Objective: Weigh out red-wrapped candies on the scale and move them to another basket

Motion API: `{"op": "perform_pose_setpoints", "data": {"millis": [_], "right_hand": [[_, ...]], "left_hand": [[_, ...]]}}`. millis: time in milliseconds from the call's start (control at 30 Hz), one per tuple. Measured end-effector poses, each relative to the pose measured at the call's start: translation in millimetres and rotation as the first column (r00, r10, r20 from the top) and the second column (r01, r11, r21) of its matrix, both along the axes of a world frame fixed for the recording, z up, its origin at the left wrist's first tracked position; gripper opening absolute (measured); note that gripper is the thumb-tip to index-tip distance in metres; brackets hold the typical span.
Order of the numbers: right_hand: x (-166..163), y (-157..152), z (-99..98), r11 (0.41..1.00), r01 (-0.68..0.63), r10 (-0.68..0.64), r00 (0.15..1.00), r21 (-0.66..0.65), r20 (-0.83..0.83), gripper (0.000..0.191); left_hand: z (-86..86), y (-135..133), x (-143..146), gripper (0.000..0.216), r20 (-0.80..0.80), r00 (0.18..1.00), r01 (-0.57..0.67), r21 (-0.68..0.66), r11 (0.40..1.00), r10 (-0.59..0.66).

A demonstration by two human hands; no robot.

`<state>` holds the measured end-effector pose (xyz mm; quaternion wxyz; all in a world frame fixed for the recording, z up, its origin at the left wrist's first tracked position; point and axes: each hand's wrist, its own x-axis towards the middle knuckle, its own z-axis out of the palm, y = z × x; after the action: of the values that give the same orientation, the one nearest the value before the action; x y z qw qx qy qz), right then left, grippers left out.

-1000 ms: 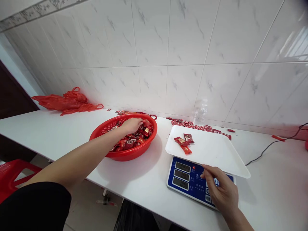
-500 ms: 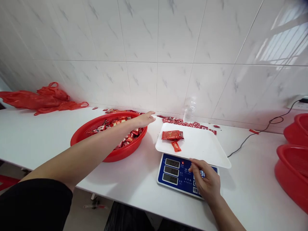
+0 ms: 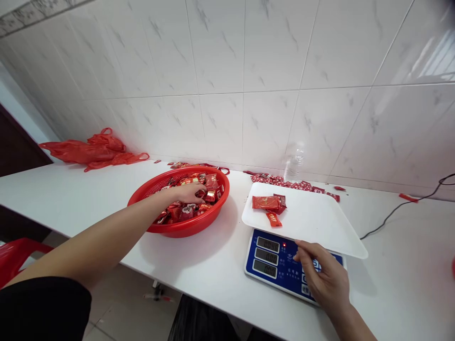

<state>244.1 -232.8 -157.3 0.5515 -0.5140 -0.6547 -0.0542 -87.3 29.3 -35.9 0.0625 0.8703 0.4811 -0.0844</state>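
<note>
My left hand (image 3: 192, 193) reaches into a red plastic basket (image 3: 181, 231) heaped with wrapped candies (image 3: 188, 210). Its fingers curl around a dark red wrapped candy, partly hidden among the others. Over the keypad of a blue electronic scale (image 3: 280, 279) hovers my right hand (image 3: 325, 274), thumb and index fingertips together and nothing visible between them. The scale's white tray (image 3: 313, 222) carries a few red packets: a larger flat one (image 3: 266, 202), a darker one (image 3: 281, 201) partly behind it, and a small one (image 3: 274, 219) in front.
Loose red packets (image 3: 284, 183) lie along the tiled wall, near a clear plastic bottle (image 3: 295, 161). Red plastic bags (image 3: 95, 149) are piled at the far left. A black cable (image 3: 394, 207) runs across the right side. A red stool (image 3: 21, 253) stands below the table's left edge.
My left hand has gone from beyond the basket's far right rim down into the candies. My right hand stays at the scale. The view has turned left, and the top display reading differs.
</note>
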Motion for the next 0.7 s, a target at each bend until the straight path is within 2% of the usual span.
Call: {"op": "perform_pose_setpoints", "data": {"millis": [133,233,333,467,567,700], "right_hand": [[0.2,0.5,-0.5,1.000,0.002,-0.002,1.000,-0.011,-0.004,0.018],[-1.8,-0.3,-0.5,1.000,0.006,-0.007,1.000,-0.022,-0.024,0.016],[-5.8,-1.4,0.4,0.999,0.025,-0.027,0.996,-0.027,-0.079,0.016],[-9.4,-1.6,1.8,0.999,0.041,-0.044,0.992,-0.025,-0.118,0.016],[-9.4,-1.4,1.8,0.998,0.045,-0.048,0.992,-0.031,-0.116,0.016],[-8.5,-1.6,1.3,0.998,0.043,-0.047,0.993,-0.040,-0.113,0.016]], "left_hand": [[9.0,-4.3,-20.8,0.050,-0.016,0.997,-0.074,-0.015,0.997,0.074],[9.3,-7.9,-33.1,0.046,-0.008,0.995,-0.101,-0.035,0.994,0.101],[7.6,-13.2,-35.8,0.037,0.014,0.994,-0.106,-0.016,0.994,0.106],[9.6,-19.5,-31.5,0.026,0.024,0.984,-0.177,0.060,0.982,0.176],[12.8,-18.5,-32.8,0.030,0.048,0.979,-0.201,0.089,0.976,0.197],[15.6,-10.8,-41.6,0.046,0.153,0.969,-0.209,0.104,0.972,0.192]]}}
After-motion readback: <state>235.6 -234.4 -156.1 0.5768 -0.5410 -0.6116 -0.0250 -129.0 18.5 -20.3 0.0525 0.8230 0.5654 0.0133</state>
